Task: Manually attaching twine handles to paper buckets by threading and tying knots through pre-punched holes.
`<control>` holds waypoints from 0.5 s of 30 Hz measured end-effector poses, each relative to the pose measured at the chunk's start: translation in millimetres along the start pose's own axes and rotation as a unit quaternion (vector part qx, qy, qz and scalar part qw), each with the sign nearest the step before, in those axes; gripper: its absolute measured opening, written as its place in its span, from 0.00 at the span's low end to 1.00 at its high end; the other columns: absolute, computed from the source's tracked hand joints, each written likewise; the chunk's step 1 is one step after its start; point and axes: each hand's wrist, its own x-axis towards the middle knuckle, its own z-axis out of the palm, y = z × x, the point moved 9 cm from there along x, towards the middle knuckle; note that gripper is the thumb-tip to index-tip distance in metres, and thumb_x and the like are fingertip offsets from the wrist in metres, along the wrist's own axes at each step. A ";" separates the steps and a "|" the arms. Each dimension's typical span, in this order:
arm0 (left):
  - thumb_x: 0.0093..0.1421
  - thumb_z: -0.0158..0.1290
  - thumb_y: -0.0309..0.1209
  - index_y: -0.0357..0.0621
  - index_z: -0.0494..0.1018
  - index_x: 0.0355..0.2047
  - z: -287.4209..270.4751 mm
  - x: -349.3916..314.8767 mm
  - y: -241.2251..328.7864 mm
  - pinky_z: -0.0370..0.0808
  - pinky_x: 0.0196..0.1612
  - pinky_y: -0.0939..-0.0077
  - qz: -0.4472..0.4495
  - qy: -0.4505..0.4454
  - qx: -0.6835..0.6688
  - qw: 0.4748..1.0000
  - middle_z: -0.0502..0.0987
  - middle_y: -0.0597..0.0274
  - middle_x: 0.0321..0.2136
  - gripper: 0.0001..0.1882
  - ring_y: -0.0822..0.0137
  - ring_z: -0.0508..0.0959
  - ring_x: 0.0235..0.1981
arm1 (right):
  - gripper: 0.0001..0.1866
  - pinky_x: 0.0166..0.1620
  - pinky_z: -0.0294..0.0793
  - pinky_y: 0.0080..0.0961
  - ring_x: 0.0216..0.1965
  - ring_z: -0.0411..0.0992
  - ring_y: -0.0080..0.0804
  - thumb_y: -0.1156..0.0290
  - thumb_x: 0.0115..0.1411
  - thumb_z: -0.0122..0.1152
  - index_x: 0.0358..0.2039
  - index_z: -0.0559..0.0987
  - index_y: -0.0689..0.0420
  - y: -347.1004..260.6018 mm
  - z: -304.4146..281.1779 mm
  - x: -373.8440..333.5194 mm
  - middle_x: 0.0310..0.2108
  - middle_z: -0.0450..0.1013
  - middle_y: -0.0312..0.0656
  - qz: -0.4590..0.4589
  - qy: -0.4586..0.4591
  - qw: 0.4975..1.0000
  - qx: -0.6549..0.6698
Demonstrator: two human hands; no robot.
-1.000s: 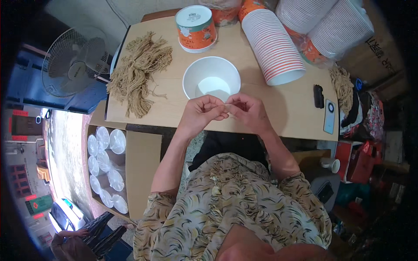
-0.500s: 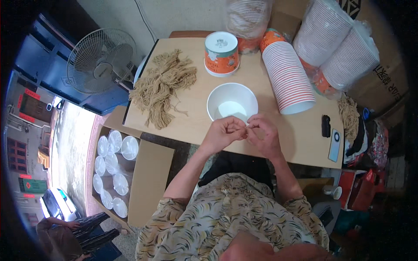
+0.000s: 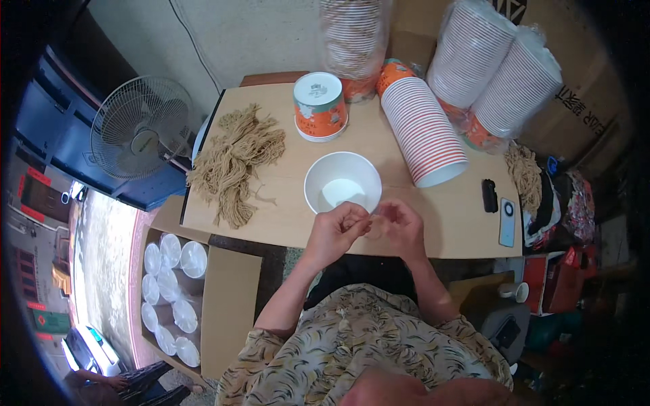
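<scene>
In front of my body, at the near edge of the table, both hands are close together. My left hand (image 3: 335,234) is closed, its thumb and fingertips pinched on something too small to make out. Just to its right is my right hand (image 3: 405,231), fingers bent toward the left one; its fingertips are smeared by motion, so their grip is unclear. Right behind the hands stands a white paper tub (image 3: 342,177), mouth up and white inside. Further back, an orange and green paper tub (image 3: 319,108) stands upside down, with a white rim below it.
A tan string bundle (image 3: 240,162) lies on the left. A stack of tubs (image 3: 426,132) lies on its side at right, near bagged stacks (image 3: 474,54). A phone (image 3: 506,222) lies by the right edge. An open carton (image 3: 230,304) of clear-wrapped stacks and a fan (image 3: 142,128) are left.
My hands, whose fingertips met, have come slightly apart; the right fingers are blurred. The whole view has shifted, so the table and tubs appear lower and further left.
</scene>
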 end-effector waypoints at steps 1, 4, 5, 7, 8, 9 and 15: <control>0.65 0.54 0.19 0.32 0.73 0.42 0.6 -0.6 3.7 0.82 0.40 0.79 0.000 0.000 -0.001 1.000 0.82 0.59 0.32 0.05 0.72 0.83 0.36 | 0.08 0.39 0.72 0.17 0.35 0.72 0.17 0.70 0.63 0.64 0.38 0.78 0.61 1.3 5.3 -2.6 0.35 0.75 0.35 0.037 -0.048 0.994 -0.095; 0.66 0.55 0.21 0.33 0.72 0.43 6.2 -3.8 12.4 0.82 0.41 0.78 0.020 -0.026 0.156 0.987 0.82 0.60 0.34 0.07 0.72 0.83 0.37 | 0.10 0.35 0.72 0.16 0.30 0.72 0.16 0.68 0.62 0.67 0.39 0.80 0.61 15.9 8.9 -9.8 0.30 0.76 0.35 0.063 -0.082 0.981 -0.165; 0.65 0.56 0.21 0.33 0.72 0.43 7.6 -5.1 13.2 0.82 0.40 0.78 0.018 -0.021 0.118 0.993 0.82 0.60 0.33 0.07 0.72 0.83 0.37 | 0.10 0.36 0.72 0.16 0.31 0.72 0.16 0.68 0.63 0.66 0.39 0.80 0.62 14.7 7.3 -8.8 0.30 0.76 0.34 0.051 -0.071 0.984 -0.153; 0.65 0.56 0.21 0.33 0.72 0.42 7.9 -7.1 10.5 0.81 0.39 0.78 0.014 -0.009 0.079 0.997 0.82 0.60 0.32 0.07 0.72 0.83 0.36 | 0.09 0.36 0.72 0.17 0.31 0.71 0.16 0.69 0.64 0.65 0.38 0.80 0.62 12.9 7.4 -8.5 0.31 0.75 0.34 0.040 -0.067 0.987 -0.139; 0.65 0.56 0.21 0.33 0.73 0.42 7.4 -7.2 4.8 0.81 0.39 0.78 0.009 -0.006 0.072 0.997 0.82 0.60 0.32 0.07 0.72 0.83 0.36 | 0.09 0.36 0.72 0.17 0.32 0.70 0.15 0.69 0.64 0.64 0.38 0.79 0.62 11.1 7.7 -8.8 0.30 0.74 0.33 0.030 -0.067 0.985 -0.155; 0.65 0.56 0.21 0.33 0.73 0.42 7.6 -7.9 1.2 0.81 0.39 0.79 0.003 -0.004 0.065 0.998 0.82 0.60 0.32 0.07 0.73 0.83 0.36 | 0.08 0.36 0.71 0.17 0.32 0.69 0.15 0.70 0.65 0.63 0.38 0.79 0.62 9.6 7.5 -9.3 0.30 0.73 0.32 0.021 -0.067 0.983 -0.170; 0.66 0.55 0.21 0.32 0.72 0.42 0.6 -10.1 0.7 0.82 0.40 0.78 -0.017 0.010 0.010 1.000 0.81 0.59 0.33 0.07 0.71 0.84 0.38 | 0.05 0.34 0.68 0.15 0.30 0.66 0.14 0.72 0.66 0.60 0.37 0.77 0.60 21.6 -47.4 -6.5 0.30 0.70 0.27 0.024 0.081 0.991 -0.107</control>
